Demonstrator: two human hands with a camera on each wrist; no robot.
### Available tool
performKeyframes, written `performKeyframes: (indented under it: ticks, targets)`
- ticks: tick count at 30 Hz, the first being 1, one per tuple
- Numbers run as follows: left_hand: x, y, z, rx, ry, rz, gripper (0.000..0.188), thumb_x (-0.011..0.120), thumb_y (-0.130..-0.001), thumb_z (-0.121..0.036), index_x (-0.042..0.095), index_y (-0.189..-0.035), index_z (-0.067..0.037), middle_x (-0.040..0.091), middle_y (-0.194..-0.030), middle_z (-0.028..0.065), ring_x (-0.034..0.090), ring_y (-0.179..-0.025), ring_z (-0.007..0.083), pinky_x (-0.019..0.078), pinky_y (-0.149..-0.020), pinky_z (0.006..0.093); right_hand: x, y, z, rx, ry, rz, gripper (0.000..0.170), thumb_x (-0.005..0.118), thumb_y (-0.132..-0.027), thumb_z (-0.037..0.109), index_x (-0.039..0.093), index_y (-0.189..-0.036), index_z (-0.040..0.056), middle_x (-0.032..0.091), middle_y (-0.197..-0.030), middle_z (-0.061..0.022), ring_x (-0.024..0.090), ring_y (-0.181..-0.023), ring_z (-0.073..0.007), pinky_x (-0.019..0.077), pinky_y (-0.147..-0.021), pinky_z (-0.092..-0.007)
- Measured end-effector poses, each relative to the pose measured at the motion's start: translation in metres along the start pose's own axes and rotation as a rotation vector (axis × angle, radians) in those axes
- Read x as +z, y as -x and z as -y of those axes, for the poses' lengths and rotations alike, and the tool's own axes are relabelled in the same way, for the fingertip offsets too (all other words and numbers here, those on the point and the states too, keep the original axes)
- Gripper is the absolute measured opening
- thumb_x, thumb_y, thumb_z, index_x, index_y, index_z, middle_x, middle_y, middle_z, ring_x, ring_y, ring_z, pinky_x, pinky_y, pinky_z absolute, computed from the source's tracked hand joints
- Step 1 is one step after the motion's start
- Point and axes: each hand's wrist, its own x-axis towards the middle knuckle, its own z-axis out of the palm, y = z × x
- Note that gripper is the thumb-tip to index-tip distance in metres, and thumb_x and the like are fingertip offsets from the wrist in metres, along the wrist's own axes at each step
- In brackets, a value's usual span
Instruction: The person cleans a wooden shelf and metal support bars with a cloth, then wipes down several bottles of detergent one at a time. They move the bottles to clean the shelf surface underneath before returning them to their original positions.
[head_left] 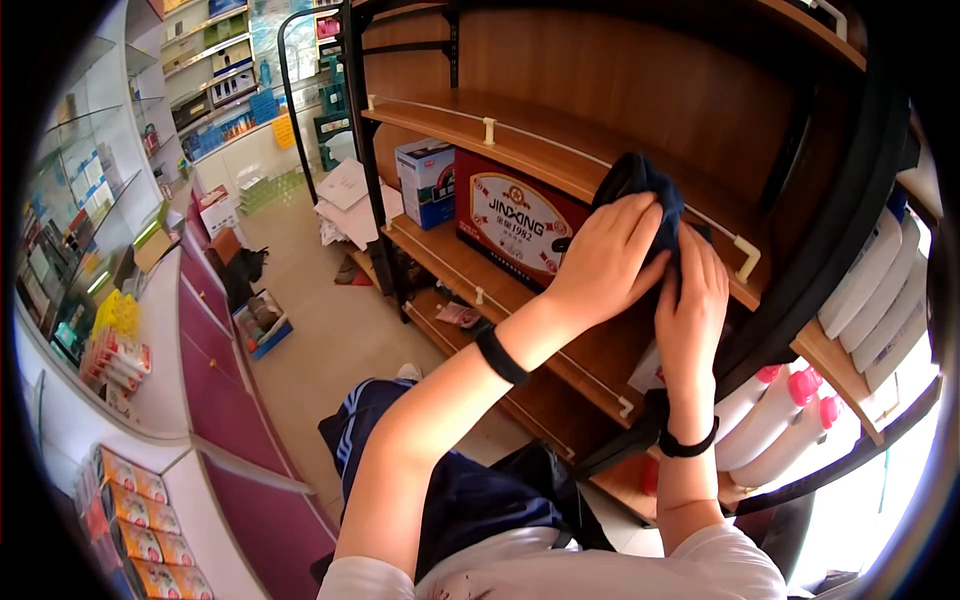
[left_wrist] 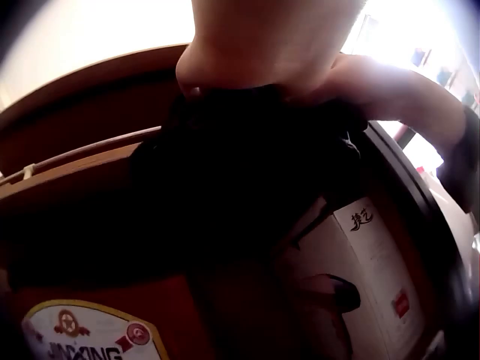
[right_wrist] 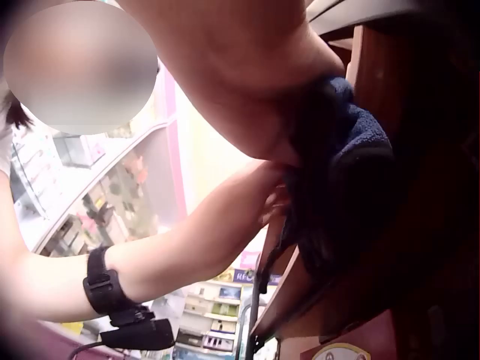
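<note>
A dark blue towel-like cloth (head_left: 636, 178) is bunched over the front edge of a wooden shelf (head_left: 540, 148), against its thin rail. My left hand (head_left: 612, 245) grips the cloth from above, fingers bent over it. Close beside it, my right hand (head_left: 692, 300) holds the lower right part of the same cloth. The right wrist view shows the cloth's fuzzy weave (right_wrist: 364, 139) beneath the right hand (right_wrist: 232, 82); the fingertips are mostly hidden. In the left wrist view the cloth (left_wrist: 240, 142) is a dark mass under the left hand (left_wrist: 262, 56).
Below that shelf stand a red JINXING box (head_left: 515, 220) and a blue-and-white box (head_left: 427, 182). White bottles with pink caps (head_left: 803, 385) stand at the right. A black upright post (head_left: 800, 260) runs close beside my right hand. Glass display counters (head_left: 90, 200) line the left.
</note>
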Motion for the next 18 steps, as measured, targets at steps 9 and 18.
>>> performKeyframes:
  ticks: [9,18]
  targets:
    - [-0.032,0.022,0.071,-0.009,-0.273,0.076,0.033,0.072,-0.088,-0.014,0.063,-0.117,0.001,0.066,-0.119,0.0175,0.063,-0.113,0.0347,0.0479,-0.100,0.0443,0.063,-0.031,0.032,-0.143,0.212,0.081,0.044,0.069,-0.082,0.009,0.064,-0.125,0.0051,0.067,-0.115,-0.0137,0.063,-0.108,-0.0327,0.0478,-0.096,-0.0446]
    - [-0.062,0.019,0.156,-0.177,-0.483,0.193,0.019,0.057,-0.098,-0.016,0.065,-0.110,-0.004,0.070,-0.111,0.0137,0.064,-0.107,0.0322,0.0468,-0.092,0.0424,0.189,-0.070,0.049,-0.125,0.208,0.189,0.024,0.071,-0.081,0.019,0.067,-0.102,0.0080,0.069,-0.093,-0.0116,0.070,-0.087,-0.0322,0.0536,-0.079,-0.0464]
